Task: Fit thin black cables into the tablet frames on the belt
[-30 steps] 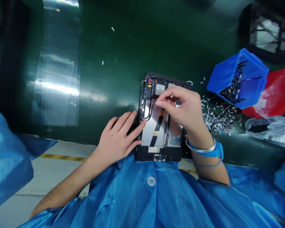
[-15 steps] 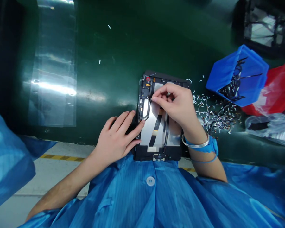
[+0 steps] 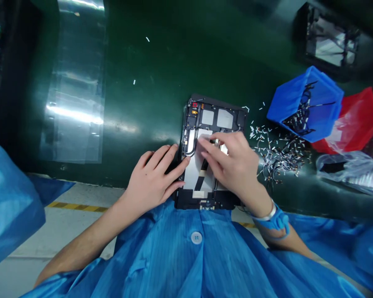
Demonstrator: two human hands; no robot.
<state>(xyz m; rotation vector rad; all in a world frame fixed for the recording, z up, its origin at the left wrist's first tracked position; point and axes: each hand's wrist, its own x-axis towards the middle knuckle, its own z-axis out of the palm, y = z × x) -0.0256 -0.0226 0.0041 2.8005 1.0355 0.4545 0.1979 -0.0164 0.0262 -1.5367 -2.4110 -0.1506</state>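
An opened tablet (image 3: 189, 178) with a black frame, silver plates and small boards lies flat on the table. My left hand (image 3: 157, 178) is open, its fingers spread and resting along the tablet's left edge. One of its fingertips touches the bend of a thin black cable (image 3: 191, 154) beside the silver strip. My right hand (image 3: 234, 163) hovers over the tablet's middle, slightly blurred, thumb and index finger apart with nothing visible between them. Beneath it runs a dark ribbon cable (image 3: 200, 182), partly hidden by that hand.
Right of the tablet lies a heap of small cables (image 3: 282, 161) with scattered white bits. Behind it, a blue bin (image 3: 289, 97) holds more cables, beside a red bin (image 3: 360, 120) and clear plastic bags (image 3: 345, 165). Clear plastic sheets (image 3: 76, 91) lie left. Another device (image 3: 331, 41) sits at back right.
My right hand has come away from the upper part of the black cable and moved down toward me, its pinch opening. My left hand stays in place. The view has shifted slightly.
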